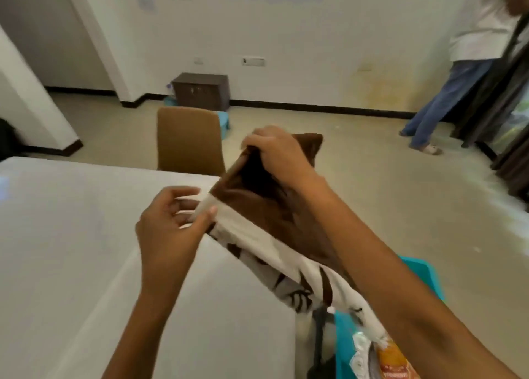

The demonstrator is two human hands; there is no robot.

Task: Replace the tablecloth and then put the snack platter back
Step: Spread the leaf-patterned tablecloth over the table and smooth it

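A: Which step am I in?

B: Laying the fresh cloth, by my reading. I hold the cloth bunched in the air over the right edge of the surface, brown side up, white patterned side trailing down toward the blue bin just beside that edge.

A: And my hands?

B: My right hand is closed over the top of the bundle, fingers curled into a brown fold. My left hand pinches the white hem between thumb and forefinger; the other fingers are loosely spread.

A: Is the surface ready?

B: It looks bare and white. Whether that is the top itself or a cover, I cannot tell. The chair stands at the far edge, clear of my reach.

A: And the platter?

B: I do not see it. Some packets show in the bin, nothing more.

A: What does the next move call for?

B: I judge I must find two corners, pull my hands apart, and throw the cloth open toward the far left corner.
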